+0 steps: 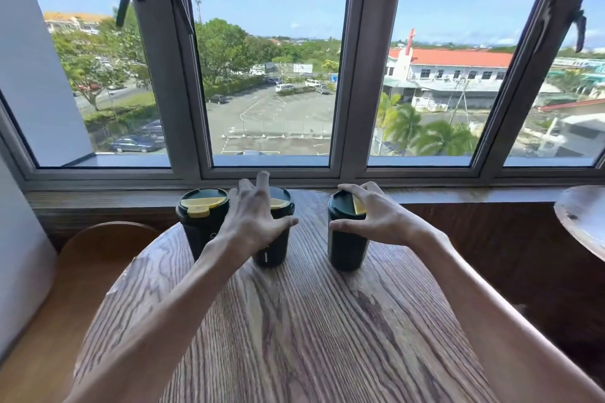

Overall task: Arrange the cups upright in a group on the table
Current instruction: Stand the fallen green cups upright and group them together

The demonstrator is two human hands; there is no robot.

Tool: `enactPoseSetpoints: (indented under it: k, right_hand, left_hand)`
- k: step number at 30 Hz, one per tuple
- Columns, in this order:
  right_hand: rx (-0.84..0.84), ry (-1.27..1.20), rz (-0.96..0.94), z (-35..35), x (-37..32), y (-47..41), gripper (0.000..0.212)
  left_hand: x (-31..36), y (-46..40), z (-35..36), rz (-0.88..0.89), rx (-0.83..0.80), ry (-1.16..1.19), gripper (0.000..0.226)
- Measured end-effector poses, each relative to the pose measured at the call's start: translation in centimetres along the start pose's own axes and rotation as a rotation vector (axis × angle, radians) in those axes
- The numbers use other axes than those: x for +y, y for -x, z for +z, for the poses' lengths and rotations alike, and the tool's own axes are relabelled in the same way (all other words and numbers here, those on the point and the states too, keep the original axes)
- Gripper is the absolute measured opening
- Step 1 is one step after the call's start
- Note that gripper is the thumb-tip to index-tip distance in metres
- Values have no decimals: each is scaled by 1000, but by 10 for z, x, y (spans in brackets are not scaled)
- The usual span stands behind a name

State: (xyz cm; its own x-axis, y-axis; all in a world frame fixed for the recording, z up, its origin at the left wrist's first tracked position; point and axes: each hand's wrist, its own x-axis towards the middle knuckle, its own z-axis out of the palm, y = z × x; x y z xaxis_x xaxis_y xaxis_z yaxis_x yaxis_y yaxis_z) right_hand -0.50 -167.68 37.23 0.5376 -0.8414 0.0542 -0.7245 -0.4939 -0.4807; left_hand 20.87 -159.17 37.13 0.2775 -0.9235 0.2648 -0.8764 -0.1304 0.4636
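Observation:
Three dark green cups with yellow-and-green lids stand upright at the far side of a round wooden table. The left cup and the middle cup stand close together. The right cup is a gap away from them. My left hand hovers in front of and over the middle cup with fingers spread, hiding most of its lid and holding nothing. My right hand grips the right cup at its top, fingers across the lid and thumb on its side.
A wooden window ledge and large windows run just behind the cups. Another round wooden table pokes in at the right edge. A curved wooden seat lies at lower left, beside a white wall.

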Motion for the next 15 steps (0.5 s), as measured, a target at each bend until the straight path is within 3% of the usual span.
enactPoseSetpoints:
  k: [7, 15]
  right_hand:
    - [-1, -7, 0, 0, 0, -2, 88]
    - [-3, -12, -13, -1, 1, -2, 88]
  left_hand:
    - [29, 66, -3, 116, 102, 9, 96]
    - [33, 83, 18, 21, 101, -37, 98]
